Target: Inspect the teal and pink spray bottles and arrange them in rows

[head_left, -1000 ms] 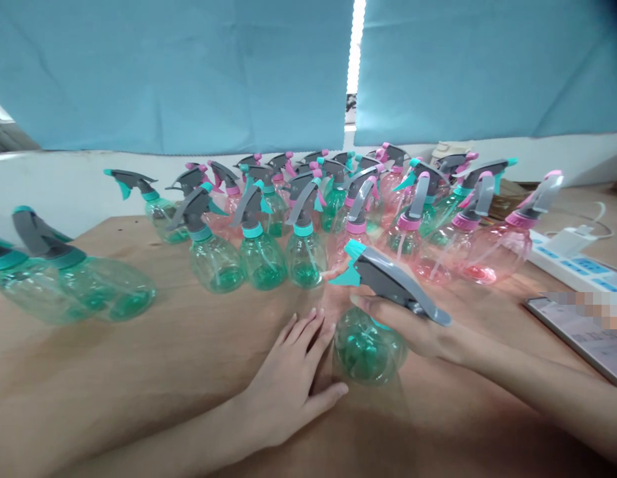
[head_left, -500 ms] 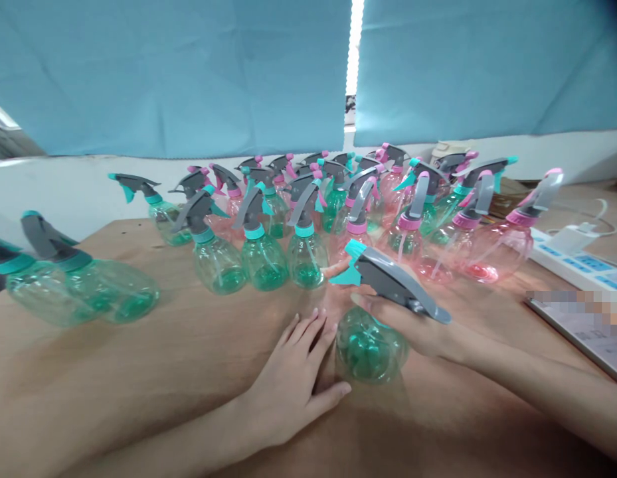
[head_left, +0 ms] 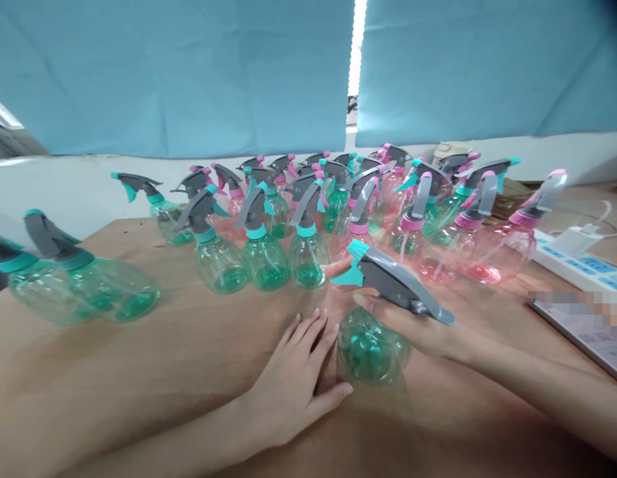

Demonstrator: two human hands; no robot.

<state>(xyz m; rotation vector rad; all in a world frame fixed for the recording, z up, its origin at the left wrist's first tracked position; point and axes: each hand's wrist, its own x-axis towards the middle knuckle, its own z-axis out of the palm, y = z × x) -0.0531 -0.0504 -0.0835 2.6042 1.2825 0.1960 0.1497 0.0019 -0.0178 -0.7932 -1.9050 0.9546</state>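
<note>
A green spray bottle (head_left: 372,345) with a grey and turquoise trigger head stands at centre right, its nozzle pointing left. My right hand (head_left: 408,322) is closed round its neck; the thumb shows on the near side and an index finger stretches out behind the trigger. The spray head hides part of that hand. To the left of this bottle my left hand (head_left: 293,375) lies flat on the wooden table (head_left: 178,372), fingers spread and holding nothing. Just beyond the hands stand three green spray bottles (head_left: 265,262) in a row.
Several pink spray bottles (head_left: 502,249) stand at the right, with more pink and green ones behind. Two green spray bottles (head_left: 109,285) are at the far left. A white power strip (head_left: 572,262) and a phone-like flat device (head_left: 582,338) lie at the right edge. Blue curtains (head_left: 188,79) hang behind.
Almost nothing differs. The whole view has shifted very slightly; both hands and the held spray bottle keep their places on the table.
</note>
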